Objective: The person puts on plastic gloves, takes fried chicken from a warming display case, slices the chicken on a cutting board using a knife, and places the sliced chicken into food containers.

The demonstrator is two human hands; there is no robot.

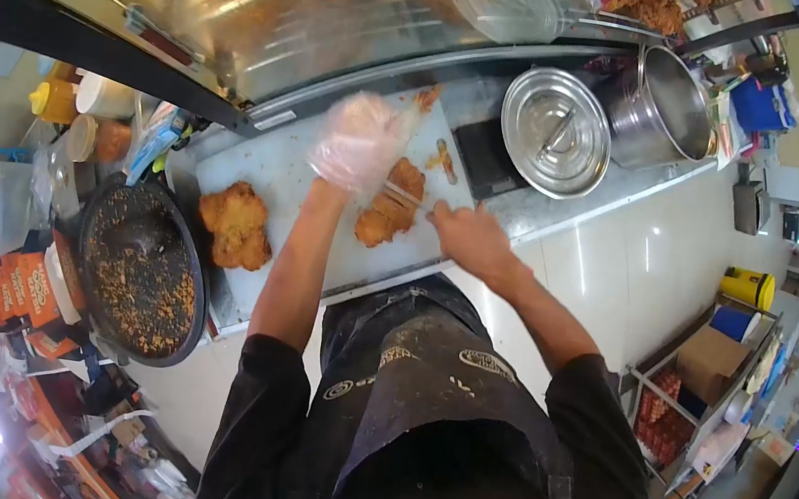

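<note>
My left hand (358, 141), in a clear plastic glove, is blurred over the white cutting board (305, 237), just left of a piece of fried food (390, 210). What its fingers do is hidden by the blur and glove. My right hand (470, 239) is bare and closed round the handle of a knife (405, 195), whose blade lies across that piece. Cut lines run across the piece. Another golden fried piece (236, 225) rests whole at the board's left side.
A round black pan (143, 266) with dark and orange bits stands at left. Behind the board is a glass display case (299, 14). A steel lid (556, 132) and a steel pot (665, 108) sit at right, beside a black tray (488, 158).
</note>
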